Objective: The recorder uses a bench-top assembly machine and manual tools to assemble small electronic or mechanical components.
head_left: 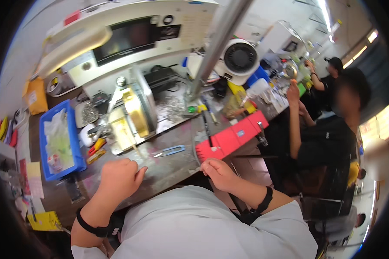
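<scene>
Resting loosely curled on the surface (168,170), the left hand (119,178) holds nothing that can be made out; the right hand (218,172) is pinched shut on something too small to tell. Blue-handled snips (170,151) lie untouched just beyond, beside a red tray (231,136)

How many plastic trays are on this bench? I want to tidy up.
2. A blue tray sits left of the left hand, and a red tray lies beyond the right hand. Clutter farther back may hide more.
</scene>
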Tool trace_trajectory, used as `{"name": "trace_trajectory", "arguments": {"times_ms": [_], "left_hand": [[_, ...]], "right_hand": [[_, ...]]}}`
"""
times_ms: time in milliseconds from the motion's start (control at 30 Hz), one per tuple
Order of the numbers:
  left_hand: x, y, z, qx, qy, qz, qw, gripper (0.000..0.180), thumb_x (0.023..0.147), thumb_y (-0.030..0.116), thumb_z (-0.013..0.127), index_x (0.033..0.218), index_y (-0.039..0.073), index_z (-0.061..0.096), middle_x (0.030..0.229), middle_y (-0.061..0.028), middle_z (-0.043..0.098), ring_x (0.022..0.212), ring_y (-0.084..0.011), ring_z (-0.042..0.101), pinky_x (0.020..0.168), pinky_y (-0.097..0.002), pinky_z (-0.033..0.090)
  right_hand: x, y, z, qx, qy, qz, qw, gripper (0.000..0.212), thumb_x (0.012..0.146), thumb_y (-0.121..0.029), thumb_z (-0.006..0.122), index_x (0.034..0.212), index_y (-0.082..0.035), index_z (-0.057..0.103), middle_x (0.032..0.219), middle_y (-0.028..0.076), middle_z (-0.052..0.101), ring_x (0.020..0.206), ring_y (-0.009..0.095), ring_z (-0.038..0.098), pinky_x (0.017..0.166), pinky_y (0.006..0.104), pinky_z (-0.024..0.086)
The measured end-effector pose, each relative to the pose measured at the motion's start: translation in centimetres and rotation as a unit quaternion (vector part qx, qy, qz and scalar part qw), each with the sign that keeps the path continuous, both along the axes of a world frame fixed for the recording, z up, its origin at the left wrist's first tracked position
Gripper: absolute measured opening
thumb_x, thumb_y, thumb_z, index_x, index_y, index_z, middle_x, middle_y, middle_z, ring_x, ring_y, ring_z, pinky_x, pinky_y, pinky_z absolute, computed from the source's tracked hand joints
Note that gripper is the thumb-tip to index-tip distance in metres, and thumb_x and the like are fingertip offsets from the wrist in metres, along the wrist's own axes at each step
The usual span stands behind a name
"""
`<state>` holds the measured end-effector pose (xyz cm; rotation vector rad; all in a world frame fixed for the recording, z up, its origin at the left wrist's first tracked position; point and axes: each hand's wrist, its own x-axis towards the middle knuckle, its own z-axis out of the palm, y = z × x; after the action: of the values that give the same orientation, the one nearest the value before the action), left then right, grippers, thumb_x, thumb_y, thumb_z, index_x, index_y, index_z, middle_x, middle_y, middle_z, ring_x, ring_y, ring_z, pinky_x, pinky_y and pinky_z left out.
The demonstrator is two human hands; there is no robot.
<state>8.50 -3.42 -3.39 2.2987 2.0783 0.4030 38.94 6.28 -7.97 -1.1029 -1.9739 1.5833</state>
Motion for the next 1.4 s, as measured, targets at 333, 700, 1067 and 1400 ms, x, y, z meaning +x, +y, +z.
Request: {"name": "trace_trajectory", "arguments": {"times_ms": [333, 700, 1067, 1400], "left_hand": [[4.9, 2.4, -0.8, -0.051, -0.192, -0.074, 0.977, 0.031, 0.078, 0.025, 0.071, 0.059, 0.006, 0.056, 0.061, -0.0124, 0.055, 0.057, -0.0334, 0.057, 0.051, -0.0428, 0.044], [6.3, 2.4, -1.0, -0.074, -0.19, -0.101, 0.974, 0.029, 0.077, 0.023, 0.073, 0.059, 0.006, 0.056, 0.06, -0.0112, 0.055, 0.057, -0.0322, 0.057, 0.05, -0.0412, 0.044], [6.9, 2.7, -0.9, -0.073, -0.202, -0.104, 0.971, 0.029, 0.077, 0.022, 0.073, 0.059, 0.006, 0.057, 0.06, -0.0112, 0.055, 0.056, -0.0317, 0.057, 0.05, -0.0408, 0.044], [7.1, 2.8, -0.7, -0.068, -0.203, -0.096, 0.972, 0.028, 0.078, 0.022, 0.072, 0.06, 0.006, 0.058, 0.06, -0.0114, 0.055, 0.057, -0.0321, 0.057, 0.051, -0.0409, 0.045]], "right_hand": [[11.4, 4.4, -0.7, 0.196, -0.125, -0.278, 0.932, 0.023, 0.087, -0.02, 0.066, 0.078, 0.001, 0.067, 0.073, 0.011, 0.062, 0.071, 0.021, 0.062, 0.067, 0.0323, 0.048], [13.5, 7.4, -2.3, 0.345, -0.226, -0.256, 0.874, 0.009, 0.078, -0.011, 0.066, 0.081, -0.002, 0.066, 0.08, 0.012, 0.064, 0.079, 0.031, 0.062, 0.07, 0.0394, 0.05], [13.4, 7.8, -3.1, 0.398, -0.191, -0.255, 0.86, 0.006, 0.073, -0.008, 0.068, 0.076, -0.004, 0.065, 0.08, 0.01, 0.064, 0.079, 0.03, 0.062, 0.071, 0.0401, 0.049], [13.3, 8.3, -5.0, 0.492, -0.118, -0.305, 0.807, 0.01, 0.072, -0.005, 0.068, 0.077, -0.006, 0.059, 0.079, 0.008, 0.061, 0.08, 0.03, 0.058, 0.071, 0.0405, 0.046]]}}
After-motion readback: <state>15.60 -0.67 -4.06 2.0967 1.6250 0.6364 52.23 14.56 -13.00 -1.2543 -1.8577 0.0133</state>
